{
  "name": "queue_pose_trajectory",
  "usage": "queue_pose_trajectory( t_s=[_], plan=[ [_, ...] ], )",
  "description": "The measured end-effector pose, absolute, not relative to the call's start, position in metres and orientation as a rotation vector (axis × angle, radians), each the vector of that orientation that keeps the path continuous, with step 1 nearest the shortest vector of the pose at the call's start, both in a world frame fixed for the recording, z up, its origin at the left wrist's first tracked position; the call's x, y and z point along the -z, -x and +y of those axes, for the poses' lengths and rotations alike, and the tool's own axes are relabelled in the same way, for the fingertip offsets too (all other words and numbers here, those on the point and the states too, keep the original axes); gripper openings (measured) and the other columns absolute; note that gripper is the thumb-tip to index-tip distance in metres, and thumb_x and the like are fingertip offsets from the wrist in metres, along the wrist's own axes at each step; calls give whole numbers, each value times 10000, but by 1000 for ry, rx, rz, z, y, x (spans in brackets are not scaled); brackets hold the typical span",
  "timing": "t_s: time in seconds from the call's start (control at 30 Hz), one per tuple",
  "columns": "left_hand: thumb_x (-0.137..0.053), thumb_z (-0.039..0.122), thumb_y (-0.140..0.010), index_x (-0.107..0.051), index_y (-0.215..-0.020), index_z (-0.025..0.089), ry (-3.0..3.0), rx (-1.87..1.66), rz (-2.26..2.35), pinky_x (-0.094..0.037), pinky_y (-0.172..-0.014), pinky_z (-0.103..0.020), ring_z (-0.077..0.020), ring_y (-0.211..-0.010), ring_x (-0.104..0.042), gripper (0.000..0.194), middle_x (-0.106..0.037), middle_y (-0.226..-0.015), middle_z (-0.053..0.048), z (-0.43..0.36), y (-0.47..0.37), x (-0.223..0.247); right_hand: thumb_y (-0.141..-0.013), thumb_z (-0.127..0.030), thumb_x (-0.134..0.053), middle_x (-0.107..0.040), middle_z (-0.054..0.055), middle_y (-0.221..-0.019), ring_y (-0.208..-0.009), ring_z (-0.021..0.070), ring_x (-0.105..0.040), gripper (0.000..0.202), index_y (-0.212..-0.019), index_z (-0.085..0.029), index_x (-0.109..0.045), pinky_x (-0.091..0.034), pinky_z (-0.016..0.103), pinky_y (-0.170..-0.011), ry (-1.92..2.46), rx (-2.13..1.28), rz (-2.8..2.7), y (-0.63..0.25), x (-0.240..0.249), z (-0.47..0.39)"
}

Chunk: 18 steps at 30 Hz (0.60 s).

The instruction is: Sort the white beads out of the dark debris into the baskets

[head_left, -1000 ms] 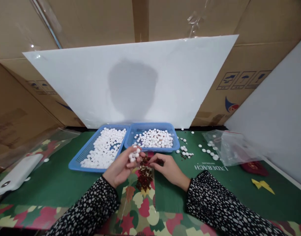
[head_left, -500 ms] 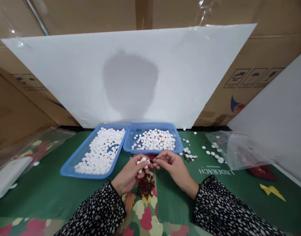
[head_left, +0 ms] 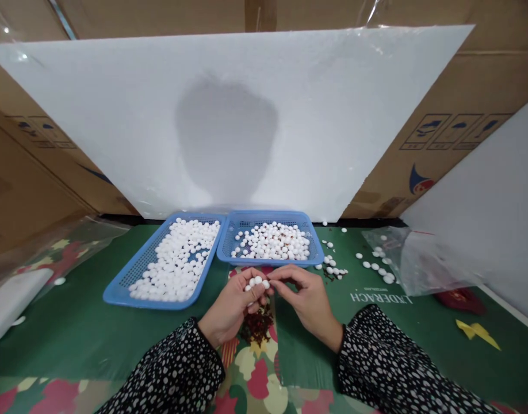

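My left hand (head_left: 233, 302) is closed around several small white balls (head_left: 256, 283), which show between thumb and fingers. My right hand (head_left: 302, 294) meets it from the right, thumb and forefinger pinched together at the edge of these balls; whatever is in the pinch is too small to make out. Below the hands lies a pile of dark red-brown bits (head_left: 256, 326) on the patterned sheet. Just beyond them stands a blue basket (head_left: 270, 263) with white balls and some brownish bits. A second blue basket (head_left: 113, 294), on the left, holds many white balls.
Loose white balls (head_left: 333, 269) lie right of the baskets. A clear plastic bag (head_left: 423, 267), a dark red item (head_left: 460, 300) and a yellow scrap (head_left: 477, 332) are at the right. A white device (head_left: 16, 305) sits far left. A white board (head_left: 316, 132) leans behind against cardboard.
The balls in my left hand now sit in a tighter row near the fingertips, and my right pinch has come right up to them. The view has shifted slightly.
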<state>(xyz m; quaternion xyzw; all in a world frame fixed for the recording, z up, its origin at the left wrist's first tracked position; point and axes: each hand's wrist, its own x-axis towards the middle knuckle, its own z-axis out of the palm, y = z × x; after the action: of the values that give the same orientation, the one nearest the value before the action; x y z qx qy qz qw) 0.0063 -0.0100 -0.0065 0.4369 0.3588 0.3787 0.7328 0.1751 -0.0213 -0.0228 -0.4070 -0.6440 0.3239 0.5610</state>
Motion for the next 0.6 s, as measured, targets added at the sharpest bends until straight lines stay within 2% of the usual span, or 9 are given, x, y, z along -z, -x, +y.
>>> queue_pose_trajectory(
  t_s=[0.33, 0.6],
  plan=[
    [-732, 305, -759, -566, -799, 153, -978, -922, 843, -234, -433, -166, -67, -558, -437, 229, -575, -695, -3, -9, -6, 9, -867, -234, -645, -715, 45, -940, -902, 195, -653, 94, -892, -237, -735, -534, 366, -830, 931, -904, -1491, -169, 19, -22],
    [-731, 325, -759, -578, -797, 154, -1007, -928, 851, -246, -431, -169, -70, -540, -426, 232, -583, -691, -6, -10, -8, 4, -850, -248, -669, -725, 44, -951, -900, 203, -660, 100, -911, -255, -747, -541, 390, -830, 924, -905, -1455, -170, 24, -21]
  ],
)
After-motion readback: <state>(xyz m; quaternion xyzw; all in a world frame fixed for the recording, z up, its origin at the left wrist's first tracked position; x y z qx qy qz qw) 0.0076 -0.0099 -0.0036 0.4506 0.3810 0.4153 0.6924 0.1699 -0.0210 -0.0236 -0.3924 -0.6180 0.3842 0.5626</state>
